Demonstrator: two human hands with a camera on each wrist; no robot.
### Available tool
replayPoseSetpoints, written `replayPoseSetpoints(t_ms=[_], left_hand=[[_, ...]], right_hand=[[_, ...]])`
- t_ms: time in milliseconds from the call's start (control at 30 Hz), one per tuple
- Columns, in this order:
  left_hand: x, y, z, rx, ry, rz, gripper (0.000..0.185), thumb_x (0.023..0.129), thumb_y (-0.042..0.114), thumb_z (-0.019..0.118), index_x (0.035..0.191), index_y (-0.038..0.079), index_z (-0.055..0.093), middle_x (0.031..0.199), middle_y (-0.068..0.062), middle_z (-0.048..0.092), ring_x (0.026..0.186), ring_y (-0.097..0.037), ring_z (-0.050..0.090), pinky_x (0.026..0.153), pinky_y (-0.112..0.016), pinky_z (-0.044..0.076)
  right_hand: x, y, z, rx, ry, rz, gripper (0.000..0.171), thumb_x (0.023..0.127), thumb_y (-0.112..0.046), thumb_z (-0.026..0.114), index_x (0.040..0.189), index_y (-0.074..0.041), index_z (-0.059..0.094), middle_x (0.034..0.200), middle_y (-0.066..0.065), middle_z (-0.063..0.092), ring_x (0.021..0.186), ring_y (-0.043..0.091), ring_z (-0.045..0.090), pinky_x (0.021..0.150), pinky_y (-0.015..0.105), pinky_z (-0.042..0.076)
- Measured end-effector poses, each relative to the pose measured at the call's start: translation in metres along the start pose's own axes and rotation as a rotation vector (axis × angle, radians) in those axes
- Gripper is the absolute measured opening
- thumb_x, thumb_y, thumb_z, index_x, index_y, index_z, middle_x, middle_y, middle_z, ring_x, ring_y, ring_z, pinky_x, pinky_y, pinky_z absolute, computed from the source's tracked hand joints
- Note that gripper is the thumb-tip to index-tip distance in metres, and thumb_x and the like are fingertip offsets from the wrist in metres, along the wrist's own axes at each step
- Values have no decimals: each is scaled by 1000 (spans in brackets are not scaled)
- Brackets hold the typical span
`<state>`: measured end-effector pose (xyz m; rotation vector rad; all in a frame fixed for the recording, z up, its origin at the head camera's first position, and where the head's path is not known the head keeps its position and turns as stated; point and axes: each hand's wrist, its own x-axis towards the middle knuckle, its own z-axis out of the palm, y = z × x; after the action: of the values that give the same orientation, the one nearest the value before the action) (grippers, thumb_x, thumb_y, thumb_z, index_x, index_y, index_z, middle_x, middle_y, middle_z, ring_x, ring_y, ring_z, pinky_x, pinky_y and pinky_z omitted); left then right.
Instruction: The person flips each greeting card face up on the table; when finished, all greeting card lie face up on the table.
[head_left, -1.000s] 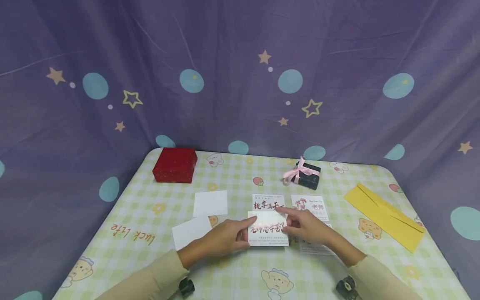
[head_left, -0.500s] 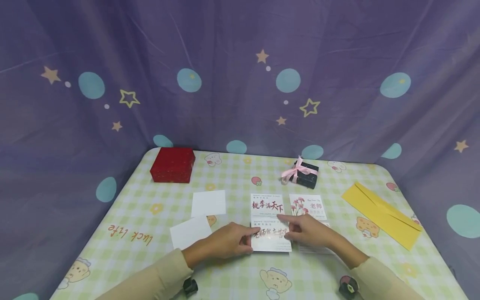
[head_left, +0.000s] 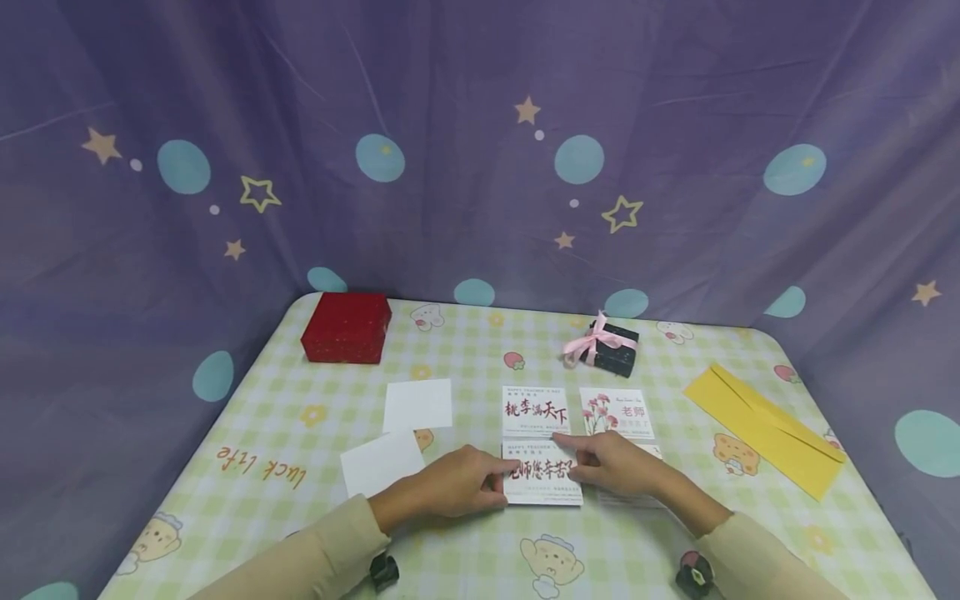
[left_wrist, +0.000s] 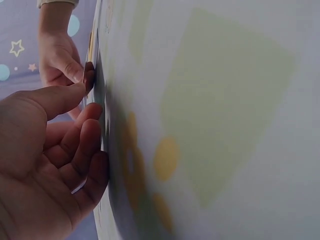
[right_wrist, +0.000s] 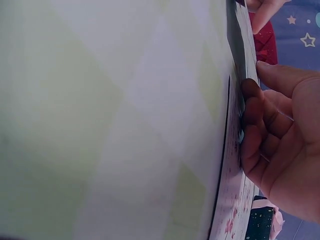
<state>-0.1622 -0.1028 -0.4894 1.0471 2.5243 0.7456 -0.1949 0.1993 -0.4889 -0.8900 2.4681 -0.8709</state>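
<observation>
A white card with red brush lettering (head_left: 542, 475) lies just in front of a similar white card (head_left: 536, 412), their edges meeting. My left hand (head_left: 459, 483) pinches the near card at its left edge, index finger over the lettering. At its right side my right hand (head_left: 621, 463) grips the edge, the index fingertip reaching the seam between the two cards. A flower-printed card (head_left: 617, 413) lies to the right, and another card (head_left: 630, 501) is partly hidden under the right hand. Seen edge-on in the left wrist view, the held card (left_wrist: 84, 74) stays close over the table.
Two blank white cards (head_left: 417, 404) lie left of the hands. A red box (head_left: 347, 328) stands at the back left, a black box with pink ribbon (head_left: 617, 360) at the back right. The yellow envelope (head_left: 765, 432) lies at the right. A purple curtain (head_left: 450, 233) hangs behind the table.
Both hands have brought the lettered card down and slightly toward the person, uncovering the full lettering of the card behind. Over the last half second the hands have barely moved.
</observation>
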Motion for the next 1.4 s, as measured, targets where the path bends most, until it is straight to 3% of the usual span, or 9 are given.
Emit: replayPoseSetpoints(t_ms=[167,933,1400], left_hand=[[0,2,-1,6,-13,-19,50,92,25,73,140,13,63,74,21,58,61,7,47,60,-12,41],[5,8,-4,105,-83,-72,48,96,25,67,142,15,61,70,15,50,60,0,42,60,-16,37],[5,6,-5,112,-91,-48,47,96,25,66,142,14,61,74,15,51,64,1,45,66,-16,40]], right_hand=[[0,0,2,8,-4,11,46,97,-25,70,141,-15,62,70,-13,57,55,-3,44,53,18,41],[2,-2,3,-7,-3,40,41,96,-21,70,137,-18,66,64,-13,53,52,-1,38,51,18,36],[5,0,1,3,-13,12,41,96,-22,70,136,-16,66,66,-13,56,53,-2,41,52,18,38]])
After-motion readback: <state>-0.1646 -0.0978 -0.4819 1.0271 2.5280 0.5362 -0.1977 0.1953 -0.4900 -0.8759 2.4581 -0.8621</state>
